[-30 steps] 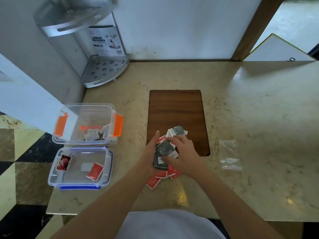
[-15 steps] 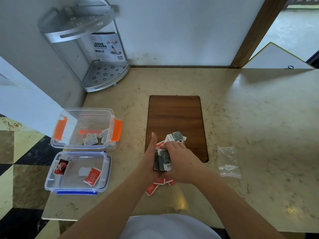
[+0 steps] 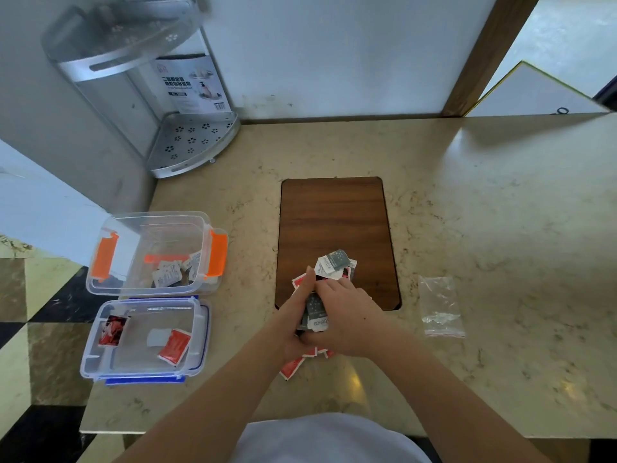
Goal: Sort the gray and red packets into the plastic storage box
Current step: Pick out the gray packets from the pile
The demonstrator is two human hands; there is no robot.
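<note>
Both hands meet at the near end of the wooden board (image 3: 335,222). My left hand (image 3: 295,315) and my right hand (image 3: 347,320) press together a small stack of gray packets (image 3: 315,312), held upright between them. More gray packets (image 3: 334,262) lie on the board just beyond the fingers. Red packets (image 3: 292,367) poke out from under my hands on the counter. A clear box with orange clips (image 3: 213,259) at the left holds several gray packets. In front of it, a clear box with blue trim (image 3: 202,332) holds red packets.
A clear plastic bag (image 3: 440,305) lies on the marble counter to the right of the board. A metal corner shelf (image 3: 192,142) stands at the back left against the wall. The counter's left edge runs just beside the two boxes.
My right hand has turned the gray packets from lying flat to standing on edge and pressed them against my left palm. The camera has tilted slightly.
</note>
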